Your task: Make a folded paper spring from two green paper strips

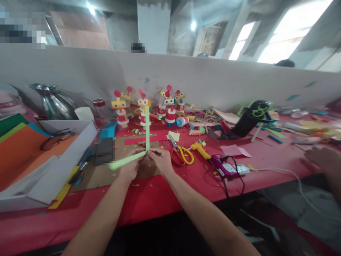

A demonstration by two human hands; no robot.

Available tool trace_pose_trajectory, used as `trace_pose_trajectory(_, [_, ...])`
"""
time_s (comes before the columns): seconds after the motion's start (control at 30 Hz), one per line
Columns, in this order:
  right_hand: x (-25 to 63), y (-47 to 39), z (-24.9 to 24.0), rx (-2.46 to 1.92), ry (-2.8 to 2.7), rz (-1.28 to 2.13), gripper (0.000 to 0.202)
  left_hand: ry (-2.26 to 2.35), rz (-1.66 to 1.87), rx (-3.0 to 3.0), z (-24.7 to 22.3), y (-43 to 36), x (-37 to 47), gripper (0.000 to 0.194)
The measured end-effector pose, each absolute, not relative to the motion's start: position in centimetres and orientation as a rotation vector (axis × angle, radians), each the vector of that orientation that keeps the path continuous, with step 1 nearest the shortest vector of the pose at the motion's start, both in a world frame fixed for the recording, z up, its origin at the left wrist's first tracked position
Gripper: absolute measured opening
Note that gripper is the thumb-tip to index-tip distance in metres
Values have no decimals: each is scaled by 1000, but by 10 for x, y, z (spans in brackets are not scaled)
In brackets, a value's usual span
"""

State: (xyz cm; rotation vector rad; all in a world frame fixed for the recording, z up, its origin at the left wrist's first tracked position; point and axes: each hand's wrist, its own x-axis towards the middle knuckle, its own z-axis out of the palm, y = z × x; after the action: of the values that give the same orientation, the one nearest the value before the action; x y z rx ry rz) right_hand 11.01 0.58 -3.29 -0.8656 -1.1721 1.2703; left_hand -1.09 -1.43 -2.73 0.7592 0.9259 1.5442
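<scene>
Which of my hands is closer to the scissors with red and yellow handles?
Right. Your right hand is just left of the scissors; your left hand is farther left, beyond the right one.

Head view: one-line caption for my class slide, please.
Both hands hold light green paper beside scissors, before colourful figures.

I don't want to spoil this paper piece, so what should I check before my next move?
1. Pale green paper strip lengths held where they meet, by left hand and right hand: ok.
2. Lengths fastened together: cannot tell, fingers cover the corner.
3. Red-and-yellow-handled metal scissors near right hand: ok.
4. Yellow plastic glue gun hot: cannot tell.
5. Flat brown cardboard sheet clear: not ok, a small striped coil lies there.
</scene>
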Motion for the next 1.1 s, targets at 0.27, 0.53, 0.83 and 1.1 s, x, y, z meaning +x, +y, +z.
trace_pose_trajectory(0.27, [109, 6, -38, -815, -1241, 1253, 25, 990, 1550, 804, -30, -13, -13, 31])
trace_pose_trajectory(0.53, [109, 3, -35, -720, -1208, 1270, 22, 894, 1525, 862, -29, -13, -18, 25])
trace_pose_trajectory(0.83, [112, -1, -27, -732, -1255, 1262, 27, 856, 1516, 864, -28, -12, -22, 22])
trace_pose_trajectory(1.1, [114, 3, -27, -829, -1187, 1179, 18, 847, 1467, 920, -22, -20, -12, 34])
